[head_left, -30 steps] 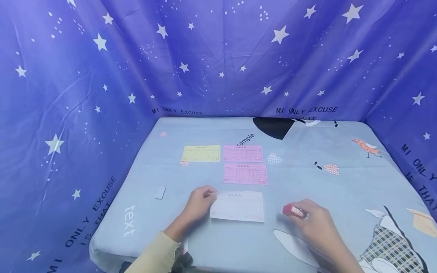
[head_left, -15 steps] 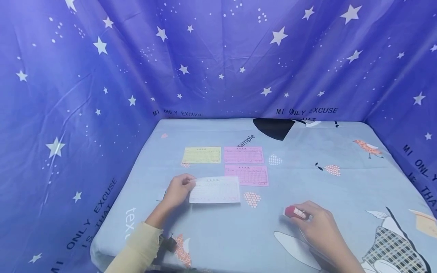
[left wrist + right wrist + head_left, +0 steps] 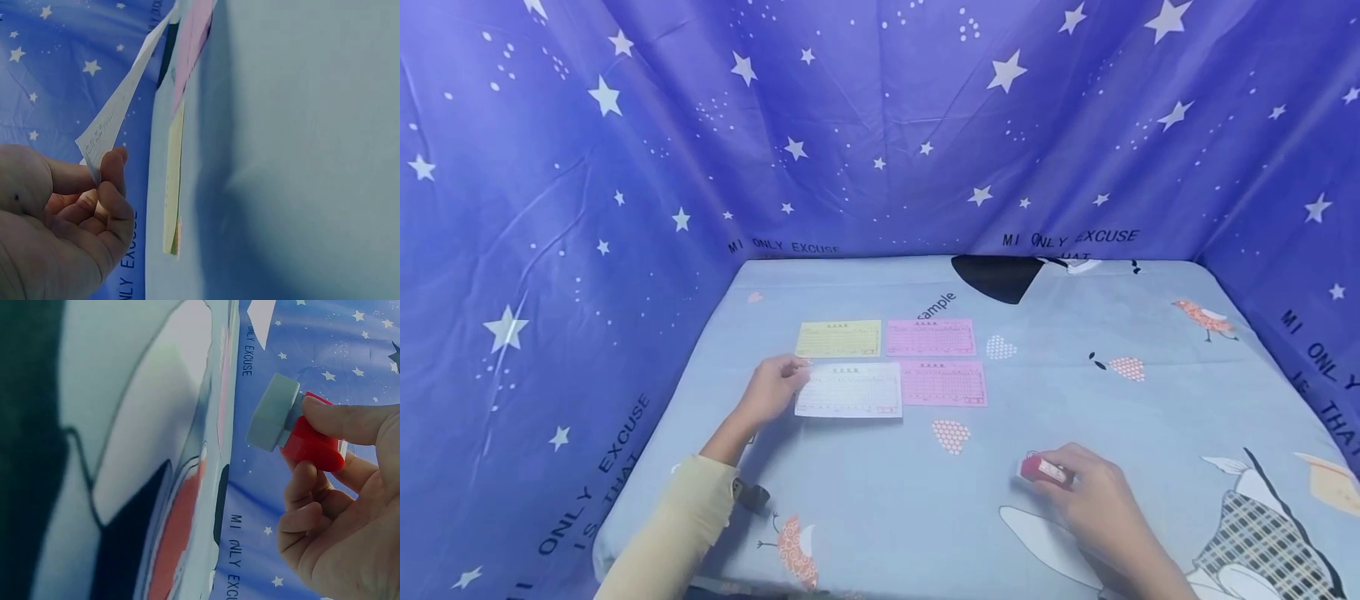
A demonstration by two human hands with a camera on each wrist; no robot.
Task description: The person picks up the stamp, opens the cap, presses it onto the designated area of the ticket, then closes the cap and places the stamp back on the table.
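Note:
My left hand (image 3: 772, 387) pinches the left edge of a white printed slip (image 3: 850, 392) between thumb and fingers. In the left wrist view the slip (image 3: 119, 112) is tilted and lifted off the cloth. Behind it lie a yellow slip (image 3: 838, 340) and a pink slip (image 3: 930, 338), side by side. A second pink slip (image 3: 946, 385) lies to the right, its left edge covered by the white one. My right hand (image 3: 1101, 496) holds a red stamp (image 3: 1045, 470) at the front right. Its grey block end (image 3: 274, 412) points left, above the cloth.
A pale blue patterned cloth (image 3: 1112, 425) covers the table, with printed birds, hearts and letters. Purple star curtains (image 3: 887, 125) hang behind and at both sides. A small dark object (image 3: 751, 496) sits at the left wrist.
My left hand has carried the white slip left and away from me, from the front middle to just before the yellow slip. My right hand with the stamp has stayed in place.

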